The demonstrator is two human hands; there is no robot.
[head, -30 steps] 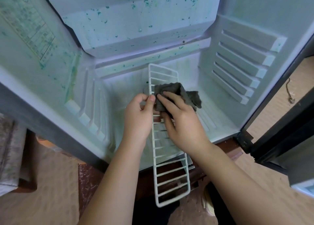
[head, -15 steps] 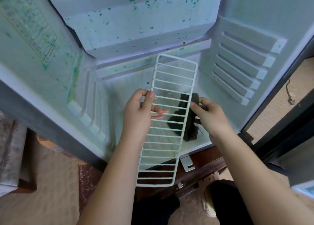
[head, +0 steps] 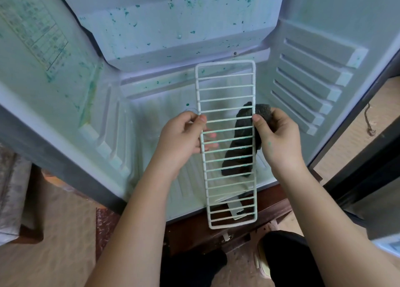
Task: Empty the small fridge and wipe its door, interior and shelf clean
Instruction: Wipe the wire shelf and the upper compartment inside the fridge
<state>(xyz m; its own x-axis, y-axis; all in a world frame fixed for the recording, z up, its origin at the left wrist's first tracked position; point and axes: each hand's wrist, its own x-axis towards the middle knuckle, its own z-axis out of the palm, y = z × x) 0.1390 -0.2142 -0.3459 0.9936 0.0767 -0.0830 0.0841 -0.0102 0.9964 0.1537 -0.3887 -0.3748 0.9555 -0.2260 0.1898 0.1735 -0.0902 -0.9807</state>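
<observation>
A white wire shelf (head: pixel 226 91) is held lengthwise in front of the open small fridge (head: pixel 151 117), its flat face turned toward me. My left hand (head: pixel 181 138) grips its left rail, fingers curled behind the wires. My right hand (head: pixel 276 135) pinches the right rail together with a dark grey cloth (head: pixel 240 148), which hangs down behind the wires. The fridge interior is bare of food and speckled with green stains on the upper compartment (head: pixel 173 26) and the left wall.
The fridge stands on a dark wooden base (head: pixel 216 232). Its open door (head: pixel 368 189) juts out at the right. Shelf-support ribs (head: pixel 309 87) line the right inner wall. My dark-clad legs and a shoe (head: pixel 263 258) are below, on a tan floor.
The shelf turned from edge-on to flat-facing and straightened upright. My right hand moved from on top of the wires to the right rail, with the cloth now hanging behind the shelf.
</observation>
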